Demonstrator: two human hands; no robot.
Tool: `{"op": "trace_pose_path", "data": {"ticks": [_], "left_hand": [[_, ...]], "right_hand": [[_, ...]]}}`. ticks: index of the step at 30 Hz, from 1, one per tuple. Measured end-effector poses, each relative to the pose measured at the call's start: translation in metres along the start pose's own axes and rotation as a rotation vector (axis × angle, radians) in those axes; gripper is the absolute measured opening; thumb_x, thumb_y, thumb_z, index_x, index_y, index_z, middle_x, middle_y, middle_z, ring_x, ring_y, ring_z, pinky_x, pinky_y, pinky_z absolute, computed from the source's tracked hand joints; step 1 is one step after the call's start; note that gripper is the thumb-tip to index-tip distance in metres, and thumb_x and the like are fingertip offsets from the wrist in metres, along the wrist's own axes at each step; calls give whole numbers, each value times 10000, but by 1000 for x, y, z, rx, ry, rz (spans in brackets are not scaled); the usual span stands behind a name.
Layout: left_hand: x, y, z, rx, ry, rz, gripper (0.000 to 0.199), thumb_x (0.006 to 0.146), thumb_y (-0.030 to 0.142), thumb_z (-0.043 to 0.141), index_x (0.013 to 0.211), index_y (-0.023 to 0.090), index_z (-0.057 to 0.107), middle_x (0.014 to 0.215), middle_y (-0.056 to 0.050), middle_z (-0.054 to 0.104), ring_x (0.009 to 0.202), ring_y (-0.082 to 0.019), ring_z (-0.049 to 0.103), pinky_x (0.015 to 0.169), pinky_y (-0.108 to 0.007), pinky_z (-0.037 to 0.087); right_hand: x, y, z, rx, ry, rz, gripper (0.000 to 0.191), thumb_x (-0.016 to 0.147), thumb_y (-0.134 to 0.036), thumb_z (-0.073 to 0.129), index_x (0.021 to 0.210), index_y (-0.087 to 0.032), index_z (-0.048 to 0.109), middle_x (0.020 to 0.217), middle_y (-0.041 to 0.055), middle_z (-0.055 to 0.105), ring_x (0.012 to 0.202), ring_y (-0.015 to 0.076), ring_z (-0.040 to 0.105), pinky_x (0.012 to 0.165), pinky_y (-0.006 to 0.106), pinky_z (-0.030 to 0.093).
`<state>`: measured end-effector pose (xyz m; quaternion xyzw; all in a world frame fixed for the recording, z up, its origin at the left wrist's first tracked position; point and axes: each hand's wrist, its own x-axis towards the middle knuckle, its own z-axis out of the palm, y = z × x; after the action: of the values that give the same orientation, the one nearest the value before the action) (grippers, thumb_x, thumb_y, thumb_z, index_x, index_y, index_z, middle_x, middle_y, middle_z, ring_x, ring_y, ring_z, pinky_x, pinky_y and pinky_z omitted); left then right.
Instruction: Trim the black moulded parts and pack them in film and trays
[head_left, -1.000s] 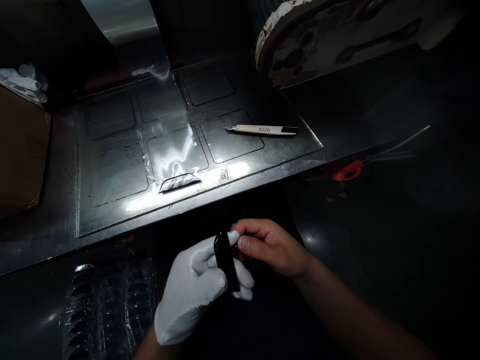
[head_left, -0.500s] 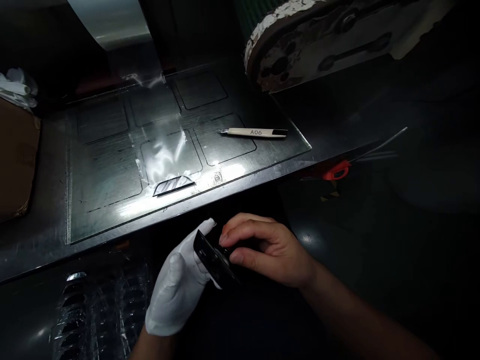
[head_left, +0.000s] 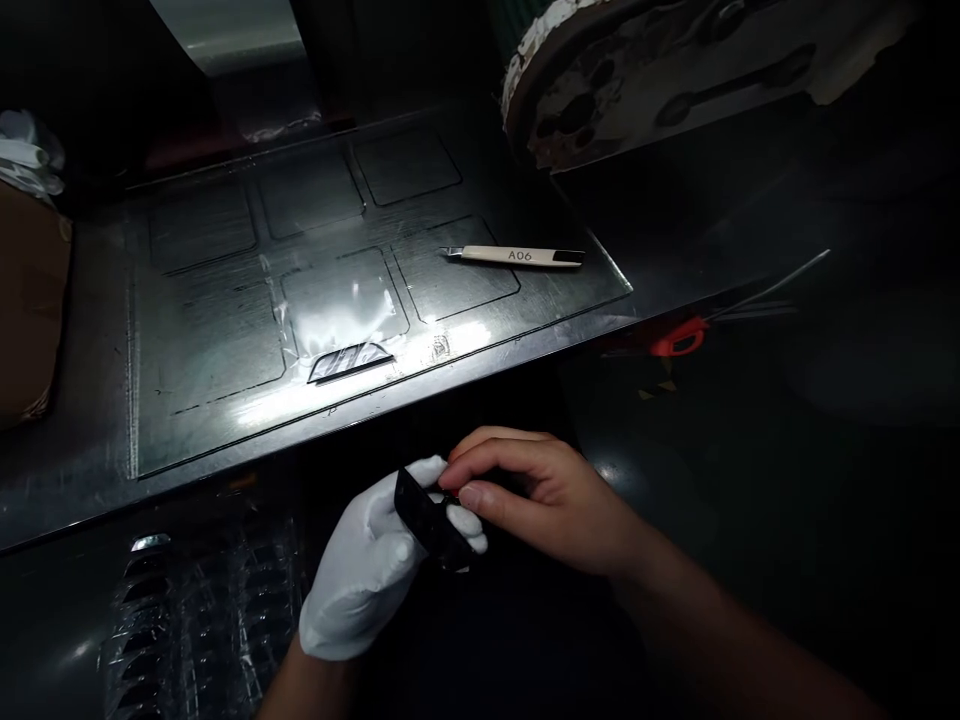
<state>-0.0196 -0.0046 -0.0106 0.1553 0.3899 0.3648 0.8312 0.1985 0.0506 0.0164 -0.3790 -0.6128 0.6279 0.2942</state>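
My left hand [head_left: 367, 565], in a white glove, is closed around a dark, flat, narrow part [head_left: 431, 525] below the table's front edge. Its fingertips show on the far side of the part. My bare right hand [head_left: 536, 495] is close at the right, thumb and index finger pinched together on something small, with a bit of red at the fingertips; I cannot make out what it is. On the glass-like sheet [head_left: 210, 385] lie a thin dark-edged piece [head_left: 351, 361] and a pale knife marked A06 [head_left: 517, 257].
At the lower left, a clear tray [head_left: 240, 620] holds several dark curved parts. A cardboard box [head_left: 30, 300] stands at far left. A worn machine part [head_left: 637, 90] overhangs the table's back right. Red-handled scissors [head_left: 682, 340] are beyond the front edge.
The gloved fingers have closed further around the dark part, which has turned slightly. A bit of red now shows at my right fingertips. The view has shifted a little.
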Motion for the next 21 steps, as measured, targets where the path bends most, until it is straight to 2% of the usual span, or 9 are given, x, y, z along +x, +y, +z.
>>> {"op": "trace_pose_path", "data": {"ticks": [3,7,10,15,18,21], "left_hand": [[2,3,1,3,-24,-40,650,677,454,931,1247,257,690,879,-100,796,858,-363,778,616,-399,613],[0,-2,6,-25,-18,88,551,765,404,877,1251,232,683,910,-96,794,824,-297,772,660,-360,605],[-4,-7,12,-20,-11,188,472,825,379,825,1253,243,681,934,-71,793,834,-242,761,719,-326,594],[-6,-4,16,80,-3,97,438,807,364,844,1189,184,724,884,-104,790,838,-272,741,740,-361,581],[-6,-3,14,94,20,80,442,776,347,874,1166,187,741,891,-101,796,845,-271,734,733,-350,577],[-7,-5,11,136,5,60,399,765,336,879,1113,179,763,905,-97,795,849,-267,728,736,-346,574]], "right_hand": [[1,2,4,18,10,46,138,978,-257,669,1067,-253,773,1107,26,738,1003,172,698,843,281,553],[1,5,7,99,26,162,166,946,-301,713,1095,-230,731,1045,29,736,906,154,678,786,266,552],[2,8,7,210,-35,262,274,917,-371,748,1129,-202,710,962,27,709,851,141,648,747,248,535],[5,13,5,325,-148,372,263,854,-384,815,957,-161,722,771,-25,644,692,92,569,627,201,446],[6,18,3,382,-171,380,263,848,-372,822,948,-154,715,775,-30,645,696,83,569,641,196,440],[5,20,0,443,-255,384,286,872,-399,795,986,-152,709,845,-4,680,744,100,614,691,220,471]]}}
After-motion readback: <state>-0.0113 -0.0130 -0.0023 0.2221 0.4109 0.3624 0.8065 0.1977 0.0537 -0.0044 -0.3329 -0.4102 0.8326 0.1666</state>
